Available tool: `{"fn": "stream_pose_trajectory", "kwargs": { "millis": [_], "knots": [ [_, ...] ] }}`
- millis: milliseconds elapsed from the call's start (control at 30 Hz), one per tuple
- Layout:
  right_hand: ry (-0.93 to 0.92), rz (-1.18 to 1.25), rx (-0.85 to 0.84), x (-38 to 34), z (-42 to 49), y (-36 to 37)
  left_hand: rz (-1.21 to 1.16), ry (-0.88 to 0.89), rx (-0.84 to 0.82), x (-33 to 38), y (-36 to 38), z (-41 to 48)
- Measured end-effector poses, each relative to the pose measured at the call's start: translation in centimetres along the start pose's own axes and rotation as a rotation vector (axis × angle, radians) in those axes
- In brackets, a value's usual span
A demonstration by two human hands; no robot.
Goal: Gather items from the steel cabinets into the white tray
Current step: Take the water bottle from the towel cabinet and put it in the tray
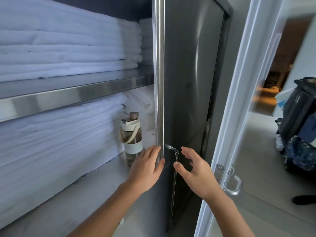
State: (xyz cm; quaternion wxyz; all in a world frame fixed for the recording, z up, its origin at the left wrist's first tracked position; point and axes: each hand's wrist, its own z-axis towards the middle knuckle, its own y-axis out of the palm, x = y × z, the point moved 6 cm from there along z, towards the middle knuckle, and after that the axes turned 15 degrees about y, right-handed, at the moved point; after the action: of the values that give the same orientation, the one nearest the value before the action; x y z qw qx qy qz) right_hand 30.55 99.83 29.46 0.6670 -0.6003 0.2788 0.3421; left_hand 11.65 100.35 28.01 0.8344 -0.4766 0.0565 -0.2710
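The left hand (145, 165) lies flat against the front edge of the cabinet door (188, 82), its fingers (152, 151) straight and together. It touches the brushed steel strip and grips nothing, a contact suited to steadying or swinging the panel. The right hand (196, 171) hovers just beside it on the outer face of the door. Its fingers (188, 152) are spread wide and loosely curved and hold nothing. The thumb is near the key (176, 153), which hangs from the lock, but contact with the key cannot be confirmed. The two hands on either side of the door edge suggest that the door is being handled rather than any item collected. Just behind the left hand, a water bottle (131, 135) with a white lid and carry loop stands upright on the lower shelf (77, 194), beside the cabinet post, probably a personal item parked there. To its left lies a stack of folded white linen (59, 134), edges outward for easy removal. Above the steel shelf rail (68, 96) sits a second linen stack (68, 45). These are the likely items to gather. The white tray is not in view. Beyond the white room door, with its handle (233, 183), a dark cart (299, 117) stands in the corridor.
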Motion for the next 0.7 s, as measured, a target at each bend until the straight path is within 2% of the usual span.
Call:
{"fn": "stream_pose_trajectory", "kwargs": {
  "millis": [167, 300, 700],
  "knots": [
    [-0.025, -0.022, -0.014, -0.6, 0.2, 0.9, 0.146, 0.008, 0.106, -0.4, -2.2, -1.2],
    [-0.09, -0.023, -0.058, -2.2, 0.5, 2.5, 0.232, -0.038, 0.123, -1.6, -4.4, -2.9],
    [-0.269, 0.004, -0.187, -6.9, -0.6, 9.3, 0.283, -0.21, 0.15, -4.0, -10.3, -9.5]
  ]
}}
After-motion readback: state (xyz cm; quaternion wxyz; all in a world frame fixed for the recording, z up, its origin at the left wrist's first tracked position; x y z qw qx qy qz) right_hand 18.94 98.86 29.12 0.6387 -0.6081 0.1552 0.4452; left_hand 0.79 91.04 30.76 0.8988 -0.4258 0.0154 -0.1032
